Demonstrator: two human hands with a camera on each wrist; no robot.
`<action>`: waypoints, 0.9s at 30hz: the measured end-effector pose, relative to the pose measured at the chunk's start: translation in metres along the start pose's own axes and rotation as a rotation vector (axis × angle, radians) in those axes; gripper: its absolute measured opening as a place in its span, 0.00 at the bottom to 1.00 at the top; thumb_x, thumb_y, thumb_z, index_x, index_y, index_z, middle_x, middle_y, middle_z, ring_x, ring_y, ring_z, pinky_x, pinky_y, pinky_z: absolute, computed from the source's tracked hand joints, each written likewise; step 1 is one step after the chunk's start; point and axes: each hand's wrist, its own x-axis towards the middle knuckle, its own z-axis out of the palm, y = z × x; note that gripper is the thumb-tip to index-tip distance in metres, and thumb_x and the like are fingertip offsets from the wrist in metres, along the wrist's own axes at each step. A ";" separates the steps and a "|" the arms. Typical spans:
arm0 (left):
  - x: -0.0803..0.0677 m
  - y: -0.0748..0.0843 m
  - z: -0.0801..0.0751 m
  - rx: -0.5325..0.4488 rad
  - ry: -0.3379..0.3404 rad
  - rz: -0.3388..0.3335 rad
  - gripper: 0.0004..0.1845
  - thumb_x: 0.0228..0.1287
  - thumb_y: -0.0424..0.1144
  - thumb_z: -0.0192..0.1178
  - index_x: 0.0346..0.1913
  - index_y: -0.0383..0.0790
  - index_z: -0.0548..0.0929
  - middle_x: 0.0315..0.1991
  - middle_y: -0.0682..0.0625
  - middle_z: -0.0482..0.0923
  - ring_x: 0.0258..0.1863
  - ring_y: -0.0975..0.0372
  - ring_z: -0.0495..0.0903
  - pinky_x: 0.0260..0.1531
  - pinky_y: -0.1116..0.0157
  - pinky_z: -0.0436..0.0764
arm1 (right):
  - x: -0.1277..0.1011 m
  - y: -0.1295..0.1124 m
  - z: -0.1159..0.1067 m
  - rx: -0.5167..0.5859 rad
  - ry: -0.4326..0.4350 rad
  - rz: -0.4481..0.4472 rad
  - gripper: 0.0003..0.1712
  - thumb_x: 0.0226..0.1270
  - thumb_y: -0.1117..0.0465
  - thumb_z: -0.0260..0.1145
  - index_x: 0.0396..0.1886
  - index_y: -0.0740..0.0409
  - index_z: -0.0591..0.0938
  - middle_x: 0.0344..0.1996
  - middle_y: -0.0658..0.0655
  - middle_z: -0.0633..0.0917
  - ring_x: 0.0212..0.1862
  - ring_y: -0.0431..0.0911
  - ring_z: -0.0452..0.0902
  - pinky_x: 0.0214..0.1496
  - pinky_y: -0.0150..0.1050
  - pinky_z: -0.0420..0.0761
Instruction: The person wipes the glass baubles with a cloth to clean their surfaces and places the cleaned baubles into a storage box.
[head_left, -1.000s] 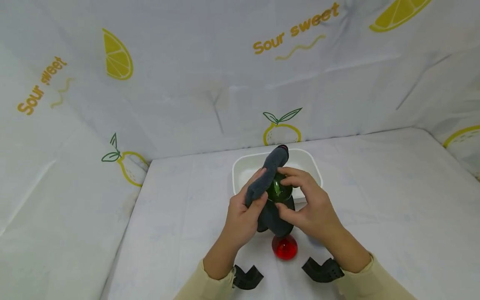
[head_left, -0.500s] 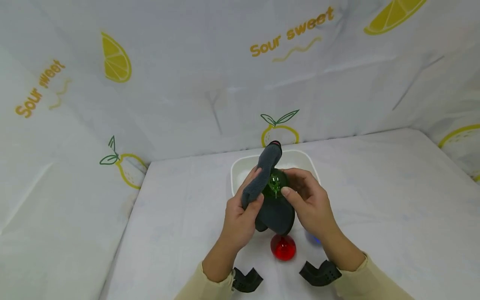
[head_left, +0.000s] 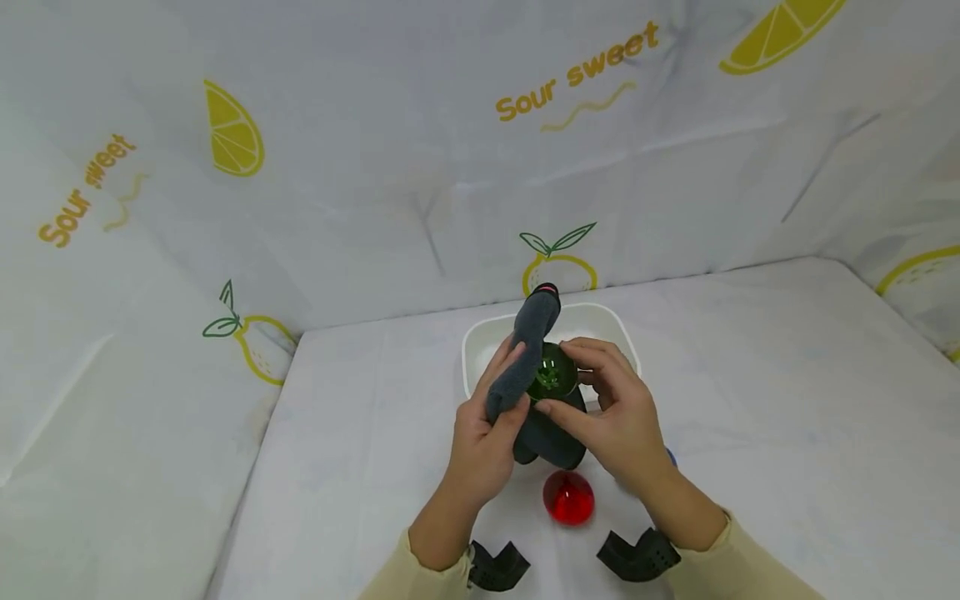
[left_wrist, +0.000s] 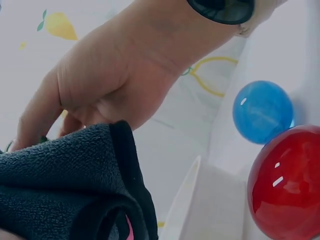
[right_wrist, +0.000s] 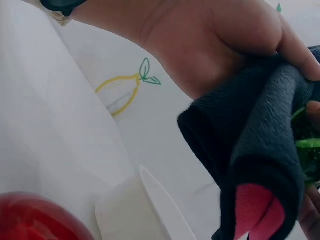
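Observation:
My left hand [head_left: 483, 446] grips a dark grey-blue fleecy cloth [head_left: 553, 439] with a black edging, one fold standing up and another hanging below. A pink patch shows at the cloth's end in the right wrist view. Against the cloth sits a glossy, see-through green ball [head_left: 555, 373]. Thumb and fingers of my right hand [head_left: 622, 421] pinch this ball from the right side. Both are held above the table, in front of a white tray [head_left: 474, 350]. In the right wrist view the green ball [right_wrist: 306, 145] is partly hidden by cloth and fingers.
A clear red ball [head_left: 568, 498] lies on the white-covered table, below the hands. Beside it is a blue ball [left_wrist: 262, 112], mostly hidden behind the right forearm in the head view. A white sheet with lemon prints [head_left: 562, 271] hangs behind.
My right fingers have shifted round the green ball, with the thumb going across its front and back to its lower edge. The left hand keeps its hold on the cloth.

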 end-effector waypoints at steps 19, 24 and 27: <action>0.001 -0.003 0.000 -0.057 -0.028 -0.014 0.25 0.77 0.34 0.46 0.74 0.49 0.65 0.74 0.54 0.63 0.74 0.58 0.61 0.69 0.57 0.67 | 0.002 -0.001 -0.011 0.105 -0.113 -0.016 0.32 0.46 0.81 0.74 0.55 0.67 0.80 0.56 0.50 0.82 0.58 0.39 0.78 0.49 0.32 0.84; 0.003 -0.002 -0.002 -0.028 0.017 -0.033 0.25 0.75 0.33 0.51 0.72 0.47 0.67 0.71 0.51 0.67 0.70 0.57 0.68 0.64 0.61 0.73 | 0.003 0.000 -0.008 -0.030 -0.101 -0.213 0.27 0.50 0.72 0.76 0.53 0.62 0.82 0.58 0.59 0.81 0.60 0.46 0.75 0.55 0.28 0.80; 0.004 -0.001 -0.004 -0.011 0.067 -0.063 0.23 0.72 0.33 0.56 0.68 0.45 0.71 0.68 0.52 0.71 0.66 0.58 0.72 0.61 0.63 0.76 | 0.005 0.002 -0.007 -0.128 -0.070 -0.295 0.21 0.59 0.59 0.72 0.51 0.60 0.83 0.57 0.61 0.82 0.58 0.49 0.75 0.55 0.25 0.78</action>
